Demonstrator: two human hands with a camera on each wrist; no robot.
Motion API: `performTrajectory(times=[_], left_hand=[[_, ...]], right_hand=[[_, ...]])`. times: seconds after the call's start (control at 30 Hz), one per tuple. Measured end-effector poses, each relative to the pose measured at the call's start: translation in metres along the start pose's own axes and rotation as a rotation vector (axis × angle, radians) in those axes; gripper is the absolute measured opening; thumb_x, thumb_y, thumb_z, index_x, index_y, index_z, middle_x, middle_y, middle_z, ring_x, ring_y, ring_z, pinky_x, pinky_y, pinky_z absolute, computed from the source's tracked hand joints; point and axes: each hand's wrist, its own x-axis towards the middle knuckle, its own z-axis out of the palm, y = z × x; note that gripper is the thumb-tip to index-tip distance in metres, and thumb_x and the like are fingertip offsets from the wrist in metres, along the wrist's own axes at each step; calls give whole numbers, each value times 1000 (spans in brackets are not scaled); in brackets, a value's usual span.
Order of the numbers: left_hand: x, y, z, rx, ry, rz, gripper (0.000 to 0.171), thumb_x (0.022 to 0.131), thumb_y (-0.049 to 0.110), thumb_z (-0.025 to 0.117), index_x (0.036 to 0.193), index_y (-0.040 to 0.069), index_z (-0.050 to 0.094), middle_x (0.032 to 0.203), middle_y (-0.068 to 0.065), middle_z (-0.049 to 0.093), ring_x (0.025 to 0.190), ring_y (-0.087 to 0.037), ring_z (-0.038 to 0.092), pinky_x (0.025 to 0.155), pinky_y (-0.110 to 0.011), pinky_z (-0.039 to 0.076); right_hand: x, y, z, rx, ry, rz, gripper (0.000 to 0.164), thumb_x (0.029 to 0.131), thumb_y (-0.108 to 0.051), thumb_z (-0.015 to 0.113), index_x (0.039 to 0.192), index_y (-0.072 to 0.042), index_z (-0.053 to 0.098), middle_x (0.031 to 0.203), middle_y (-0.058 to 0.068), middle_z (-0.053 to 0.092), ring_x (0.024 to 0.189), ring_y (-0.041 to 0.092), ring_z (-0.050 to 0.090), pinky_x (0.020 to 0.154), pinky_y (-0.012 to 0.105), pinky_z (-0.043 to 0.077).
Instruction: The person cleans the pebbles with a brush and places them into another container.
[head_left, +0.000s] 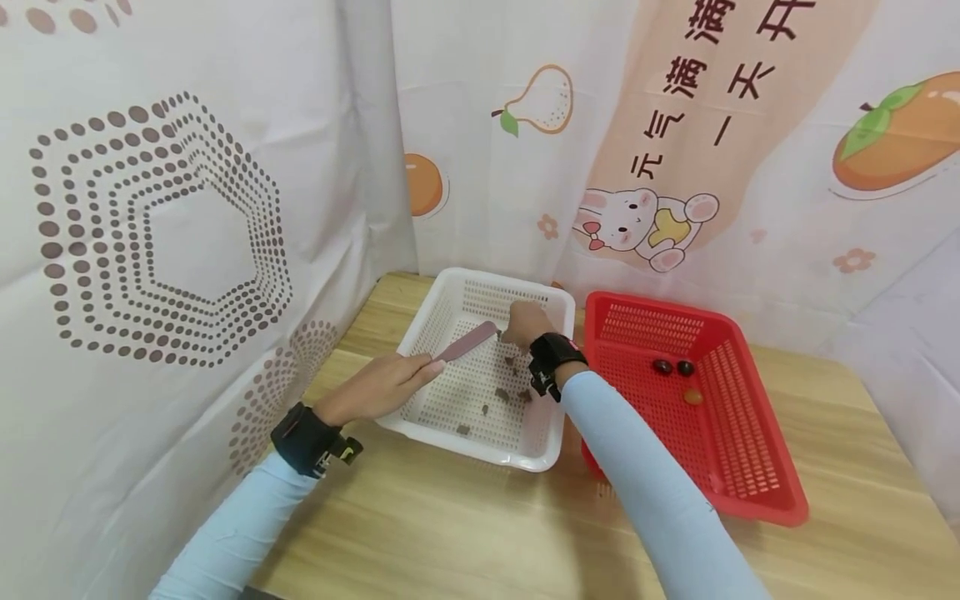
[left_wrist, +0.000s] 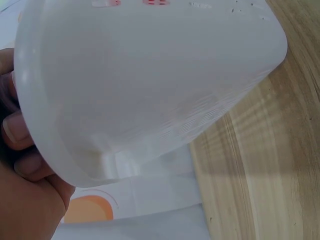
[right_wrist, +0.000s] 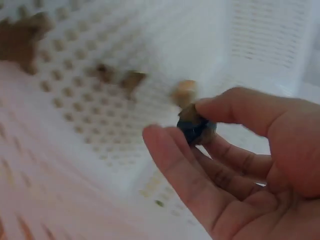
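Note:
My left hand (head_left: pixel 382 385) grips a flat mauve tool with a rounded end, like a spatula (head_left: pixel 471 340), over the left side of a white plastic basket (head_left: pixel 543 460). In the left wrist view the basket's outer wall (left_wrist: pixel 130 75) hides most of that hand. Over the basket's far right part is my right hand (head_left: pixel 527 323). Its thumb and fingers pinch a small dark blue stone-like piece (right_wrist: pixel 195 127) with brown dirt on it, in the right wrist view. Several brown crumbs (head_left: pixel 502 393) lie on the basket's perforated floor.
A red plastic basket (head_left: pixel 767 433) stands to the right, holding two dark pieces (head_left: pixel 662 367) and one amber piece (head_left: pixel 693 397). Both baskets rest on a wooden table (head_left: pixel 450 517). Printed white curtains (head_left: pixel 480 217) hang behind and at the left.

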Motion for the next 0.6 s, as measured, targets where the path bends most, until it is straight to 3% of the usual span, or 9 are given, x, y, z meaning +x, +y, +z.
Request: performTrajectory(times=[0.07, 0.13, 0.27, 0.37, 0.6], left_hand=[[1, 0, 0, 0, 5, -4, 44, 101, 53, 25, 91, 22, 54, 61, 8, 35, 60, -10, 48, 63, -32, 41], [1, 1, -1, -4, -1, -10, 44, 101, 53, 25, 90, 22, 53, 61, 7, 35, 59, -10, 47, 61, -31, 40], [1, 1, -4, -19, -21, -20, 44, 101, 54, 26, 91, 19, 52, 62, 6, 36, 56, -10, 43, 56, -31, 37], [0, 1, -5, -16, -2, -31, 45, 101, 54, 26, 88, 19, 50, 62, 6, 32, 54, -11, 40, 54, -31, 35], [3, 0, -7, 1, 46, -8, 42, 102, 51, 27, 84, 18, 46, 61, 6, 29, 51, -9, 31, 52, -29, 31]], right_hand=[[-9, -6, -18, 160, -62, 19, 23, 85, -16, 69, 68, -1, 62, 58, 10, 61, 53, 25, 65, 54, 33, 53], [-19, -12, -36, 383, -144, 26, 19, 89, -14, 67, 83, 4, 66, 76, 18, 66, 70, 34, 67, 67, 40, 55], [-37, -17, -60, 795, -290, 37, 24, 92, -7, 62, 113, 4, 61, 106, 27, 62, 92, 42, 63, 82, 48, 51], [-47, -13, -68, 965, -355, 12, 34, 93, -5, 61, 124, 5, 54, 111, 26, 61, 94, 37, 65, 84, 46, 50], [-73, -9, -68, 1285, -387, -5, 43, 91, 2, 60, 131, 8, 44, 119, 29, 55, 103, 35, 63, 90, 45, 46]])
